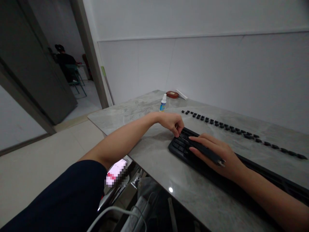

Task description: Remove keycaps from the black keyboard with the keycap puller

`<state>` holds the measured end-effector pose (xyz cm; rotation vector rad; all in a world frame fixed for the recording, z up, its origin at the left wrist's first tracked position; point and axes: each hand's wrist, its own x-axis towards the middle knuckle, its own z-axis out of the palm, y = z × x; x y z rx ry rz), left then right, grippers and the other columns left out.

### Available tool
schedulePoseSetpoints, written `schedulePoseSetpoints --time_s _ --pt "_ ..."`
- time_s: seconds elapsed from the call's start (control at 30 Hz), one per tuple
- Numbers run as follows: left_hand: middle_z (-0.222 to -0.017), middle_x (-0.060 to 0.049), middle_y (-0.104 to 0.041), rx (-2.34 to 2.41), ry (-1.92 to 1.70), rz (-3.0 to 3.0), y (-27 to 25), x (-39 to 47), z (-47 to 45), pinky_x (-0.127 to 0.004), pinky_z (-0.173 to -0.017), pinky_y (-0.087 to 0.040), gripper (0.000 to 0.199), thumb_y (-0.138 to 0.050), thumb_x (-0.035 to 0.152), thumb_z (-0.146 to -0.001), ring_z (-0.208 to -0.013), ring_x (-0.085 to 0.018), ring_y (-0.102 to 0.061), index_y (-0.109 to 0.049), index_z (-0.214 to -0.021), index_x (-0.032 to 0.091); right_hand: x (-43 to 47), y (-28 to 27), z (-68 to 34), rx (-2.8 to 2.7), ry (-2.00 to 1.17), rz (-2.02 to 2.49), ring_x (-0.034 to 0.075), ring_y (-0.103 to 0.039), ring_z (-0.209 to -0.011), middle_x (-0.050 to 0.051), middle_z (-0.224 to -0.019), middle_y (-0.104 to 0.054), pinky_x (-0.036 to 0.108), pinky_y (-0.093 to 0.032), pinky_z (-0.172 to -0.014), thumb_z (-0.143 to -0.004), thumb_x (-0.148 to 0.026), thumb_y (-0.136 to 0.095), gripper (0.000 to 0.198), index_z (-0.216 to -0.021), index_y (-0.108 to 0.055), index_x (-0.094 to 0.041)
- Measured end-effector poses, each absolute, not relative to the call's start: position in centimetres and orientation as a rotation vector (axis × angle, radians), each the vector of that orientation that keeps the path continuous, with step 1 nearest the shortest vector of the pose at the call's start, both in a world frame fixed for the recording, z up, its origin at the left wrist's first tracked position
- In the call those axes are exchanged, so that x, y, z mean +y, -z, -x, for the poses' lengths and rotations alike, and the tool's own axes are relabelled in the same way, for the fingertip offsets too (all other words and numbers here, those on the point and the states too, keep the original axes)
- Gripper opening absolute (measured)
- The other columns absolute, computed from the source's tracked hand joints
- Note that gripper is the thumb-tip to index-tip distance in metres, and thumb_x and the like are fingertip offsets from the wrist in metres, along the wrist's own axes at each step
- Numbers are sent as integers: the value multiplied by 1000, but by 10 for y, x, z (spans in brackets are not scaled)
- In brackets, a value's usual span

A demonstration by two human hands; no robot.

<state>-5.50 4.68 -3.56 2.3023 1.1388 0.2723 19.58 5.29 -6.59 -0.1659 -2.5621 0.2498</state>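
A black keyboard (177, 147) lies aslant on the grey marble-look table. Keycaps are visible at its near left end, and part of it is hidden under my right hand. My left hand (171, 123) is closed in a pinch just over that end; whatever its fingertips hold is hidden. My right hand (220, 151) grips a slim black-handled tool (209, 152) with a thin metal tip. That tip reaches in among the keys, close to my left fingertips. Beyond the keyboard, several loose black keycaps (227, 126) lie in rows.
A small white-and-blue spray bottle (163, 103) stands behind my left wrist. Near the wall sit a brown case (172, 94) and a white strip (181, 94). Below the table edge are a lit phone (117, 170) and a white cable (113, 208). A person (65, 61) sits beyond the doorway.
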Motion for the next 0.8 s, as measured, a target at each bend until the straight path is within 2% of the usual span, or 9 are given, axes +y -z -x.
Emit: schedulePoseSetpoints --time_s 0.37,0.8 --pt "-71 0 -69 1111 -350 -2401 38 49 58 -17 -65 -43 3 -71 13 -75 -67 -11 -61 -72 -77 16 55 68 -196 -2576 49 259 20 -63 -81 10 -93 -64 32 -52 -70 -93 -29 -49 27 -112 -60 -13" --pt "-75 -2 -69 1153 -367 -2411 30 47 60 -18 -66 -44 6 -71 20 -78 -70 -11 -60 -70 -76 14 53 64 -198 -2598 96 223 17 -55 -78 10 -95 -57 28 -47 -63 -96 -33 -45 32 -120 -57 -17"
